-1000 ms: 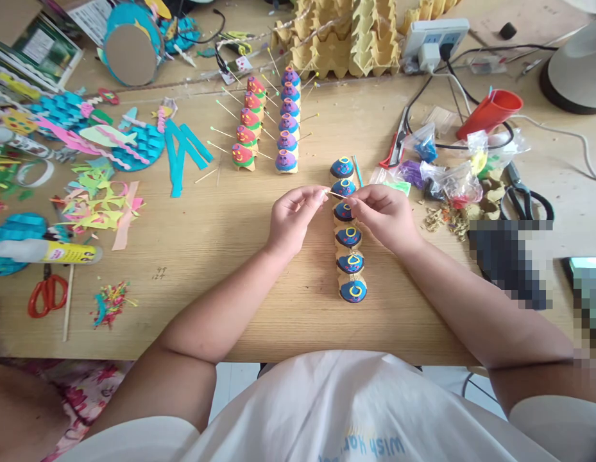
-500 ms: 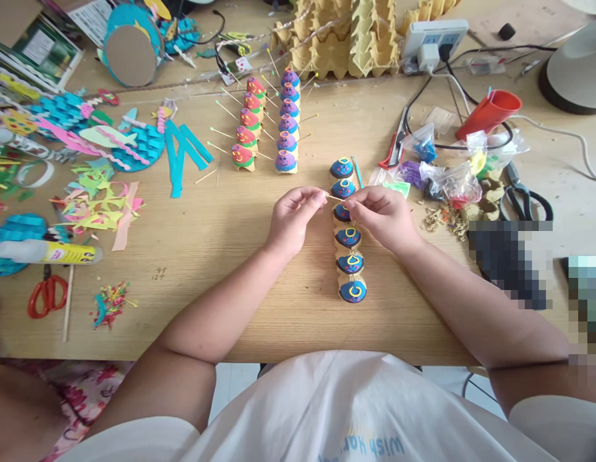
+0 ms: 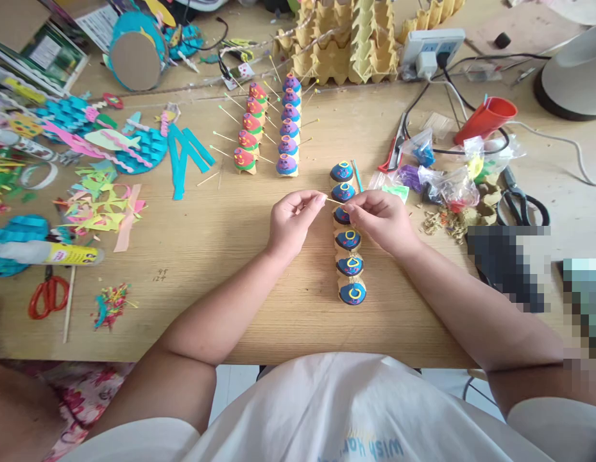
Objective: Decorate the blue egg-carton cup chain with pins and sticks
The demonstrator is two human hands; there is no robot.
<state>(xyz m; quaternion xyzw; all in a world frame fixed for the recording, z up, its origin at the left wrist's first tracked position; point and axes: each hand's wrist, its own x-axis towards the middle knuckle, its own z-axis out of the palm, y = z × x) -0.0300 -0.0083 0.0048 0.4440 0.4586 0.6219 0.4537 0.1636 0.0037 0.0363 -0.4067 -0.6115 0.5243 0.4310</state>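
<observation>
"Blue tops with dark rims cover that egg-carton strip (image 3: 349,265), don't they?"

"Yes, with small pink marks and yellow loops. I count six cups in one upright column, on the wooden table (image 3: 206,301) between the forearms. The third from the far end is partly hidden by the right hand (image 3: 384,221)."

"And the thin stick (image 3: 336,202)?"

"Just one between the hands, pale and straight, over the strip. The left hand (image 3: 292,221) pinches one end between thumb and fingers; the right hand pinches the other."

"What about the other strips?"

"Two, farther back: a red-and-green strip (image 3: 247,140) of five cups, and a purple-and-blue strip (image 3: 289,128) of six. Both have pins with coloured tips poking out sideways; those overlap too much to count."
</observation>
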